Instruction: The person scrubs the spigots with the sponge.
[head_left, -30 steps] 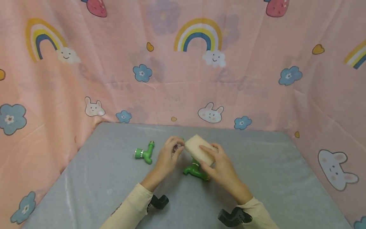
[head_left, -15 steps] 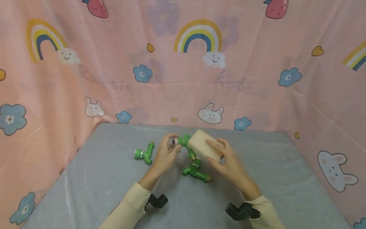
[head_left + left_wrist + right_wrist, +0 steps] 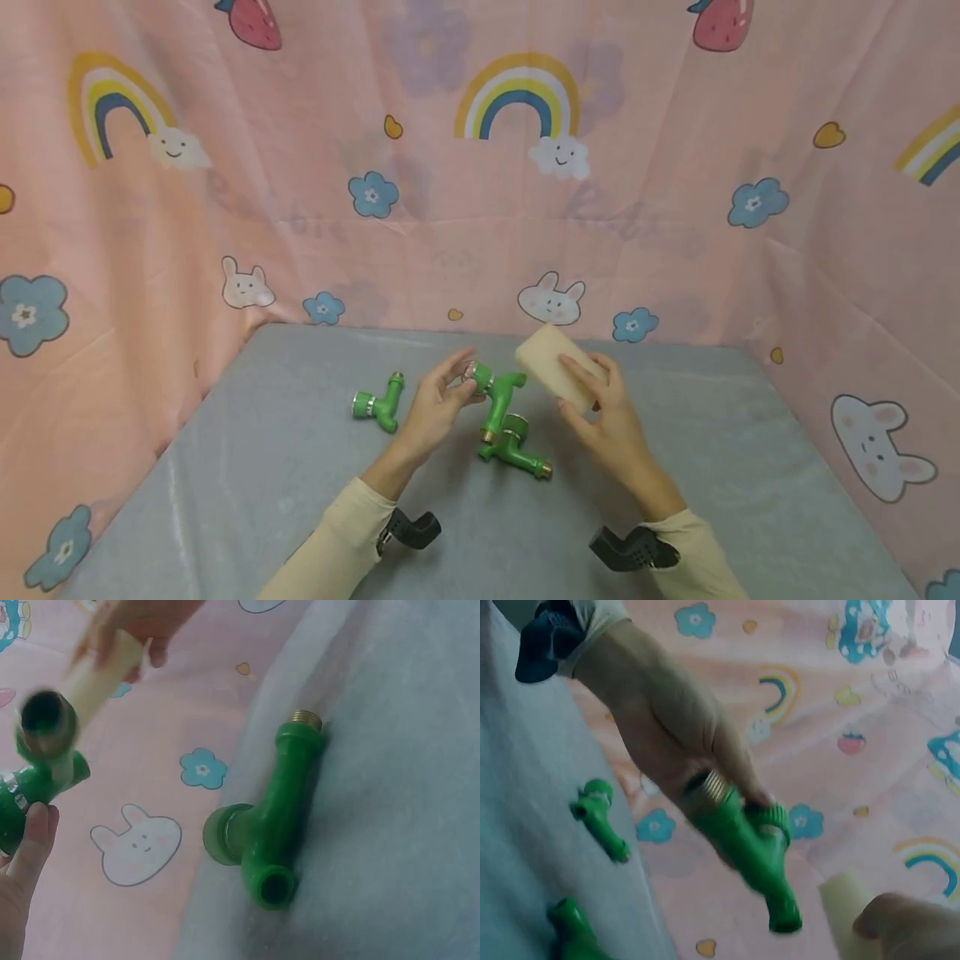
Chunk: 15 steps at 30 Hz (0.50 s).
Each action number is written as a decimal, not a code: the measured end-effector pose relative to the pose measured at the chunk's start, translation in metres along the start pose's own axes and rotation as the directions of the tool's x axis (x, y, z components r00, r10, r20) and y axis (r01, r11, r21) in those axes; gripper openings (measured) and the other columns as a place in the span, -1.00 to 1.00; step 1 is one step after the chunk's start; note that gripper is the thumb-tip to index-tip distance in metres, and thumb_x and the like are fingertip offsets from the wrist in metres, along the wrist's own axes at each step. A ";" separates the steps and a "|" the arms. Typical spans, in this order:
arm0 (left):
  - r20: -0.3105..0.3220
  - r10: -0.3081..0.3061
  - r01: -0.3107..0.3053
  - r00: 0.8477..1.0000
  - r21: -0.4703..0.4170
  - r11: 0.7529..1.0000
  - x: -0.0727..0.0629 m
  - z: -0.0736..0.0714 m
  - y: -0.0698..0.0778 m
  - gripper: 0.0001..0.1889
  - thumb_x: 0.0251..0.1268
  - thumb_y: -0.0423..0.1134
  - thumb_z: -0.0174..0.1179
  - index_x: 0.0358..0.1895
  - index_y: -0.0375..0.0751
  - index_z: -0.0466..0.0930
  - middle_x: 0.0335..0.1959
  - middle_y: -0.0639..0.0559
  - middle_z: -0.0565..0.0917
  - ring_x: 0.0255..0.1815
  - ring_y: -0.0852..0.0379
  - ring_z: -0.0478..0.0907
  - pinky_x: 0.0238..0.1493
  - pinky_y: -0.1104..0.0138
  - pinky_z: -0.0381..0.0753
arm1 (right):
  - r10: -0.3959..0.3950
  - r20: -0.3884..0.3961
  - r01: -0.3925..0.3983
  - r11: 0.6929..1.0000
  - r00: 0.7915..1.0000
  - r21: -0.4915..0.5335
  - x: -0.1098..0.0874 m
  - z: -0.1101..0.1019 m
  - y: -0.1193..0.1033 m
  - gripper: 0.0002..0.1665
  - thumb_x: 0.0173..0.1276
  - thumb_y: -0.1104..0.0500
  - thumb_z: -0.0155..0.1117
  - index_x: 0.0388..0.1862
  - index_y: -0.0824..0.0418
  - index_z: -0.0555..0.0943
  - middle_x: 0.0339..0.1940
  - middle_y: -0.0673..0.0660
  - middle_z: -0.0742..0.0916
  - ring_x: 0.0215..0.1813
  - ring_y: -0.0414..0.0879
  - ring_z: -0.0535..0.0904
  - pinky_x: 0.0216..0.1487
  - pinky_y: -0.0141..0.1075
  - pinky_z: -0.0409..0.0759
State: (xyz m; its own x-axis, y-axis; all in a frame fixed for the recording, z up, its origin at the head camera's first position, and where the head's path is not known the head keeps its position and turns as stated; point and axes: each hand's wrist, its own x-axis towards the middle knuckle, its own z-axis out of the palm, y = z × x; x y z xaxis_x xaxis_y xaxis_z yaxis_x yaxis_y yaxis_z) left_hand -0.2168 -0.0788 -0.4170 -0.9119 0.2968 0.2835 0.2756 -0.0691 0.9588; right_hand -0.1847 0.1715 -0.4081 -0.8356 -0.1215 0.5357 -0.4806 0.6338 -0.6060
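Note:
My left hand [image 3: 435, 404] holds a green faucet [image 3: 498, 408] by its round knob, above the table. The spout points right and the brass threaded end hangs down, as the right wrist view also shows on the raised faucet [image 3: 742, 847]. To its right, my right hand [image 3: 617, 429] grips a cream sponge [image 3: 549, 358] between thumb and fingers, apart from the faucet. A second green faucet [image 3: 517, 458] lies on the table below the held one, partly covered by it. Left of my left hand lies a third green faucet [image 3: 386, 408], seen closer in the left wrist view.
The grey cloth-covered table [image 3: 240, 467] runs back to a pink printed curtain [image 3: 420, 267] that also hangs along both sides. Black wrist devices [image 3: 412, 529] sit at both cuffs.
The sponge has moved right and slightly up, away from the faucet. The faucet, largely hidden behind the sponge at first, has been turned in my left hand, its spout now pointing right.

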 end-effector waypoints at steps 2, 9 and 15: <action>0.016 0.002 -0.002 1.000 -0.004 1.000 -0.001 0.001 0.000 -0.48 0.57 -0.39 0.01 0.49 -0.48 0.19 0.47 -0.43 0.34 0.20 -0.19 0.64 0.22 0.28 0.67 | -0.081 -0.002 0.081 0.996 0.997 0.039 -0.002 0.004 -0.008 -0.31 0.25 0.31 0.43 0.39 0.15 0.53 0.34 0.43 0.41 -0.01 0.15 0.51 -0.26 -0.35 0.51; 0.068 0.013 -0.011 0.998 -0.019 1.000 -0.002 0.004 0.003 -0.54 0.58 -0.37 0.00 0.45 -0.43 0.29 0.46 -0.35 0.38 0.32 -0.29 0.54 0.29 0.24 0.63 | -0.126 0.031 0.125 0.992 0.992 0.027 -0.009 0.023 -0.016 -0.28 0.27 0.30 0.43 0.42 0.09 0.51 0.34 0.44 0.40 0.07 0.26 0.55 -0.22 -0.08 0.68; 0.027 0.021 -0.022 0.999 0.041 0.999 -0.002 0.005 0.004 -0.54 0.54 -0.46 -0.01 0.43 -0.45 0.29 0.48 -0.42 0.33 0.23 -0.34 0.60 0.25 0.25 0.65 | 0.072 -0.067 -0.079 0.990 0.995 -0.114 -0.002 0.013 0.006 -0.34 0.22 0.28 0.44 0.35 0.16 0.58 0.32 0.45 0.41 0.15 0.30 0.50 -0.08 0.07 0.60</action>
State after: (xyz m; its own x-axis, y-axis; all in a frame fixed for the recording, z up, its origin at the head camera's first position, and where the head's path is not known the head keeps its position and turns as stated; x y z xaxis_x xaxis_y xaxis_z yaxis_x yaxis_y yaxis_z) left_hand -0.2125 -0.0747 -0.4140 -0.8975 0.3206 0.3029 0.3078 -0.0367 0.9507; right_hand -0.1890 0.1651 -0.4208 -0.8482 -0.0239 0.5291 -0.3796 0.7241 -0.5759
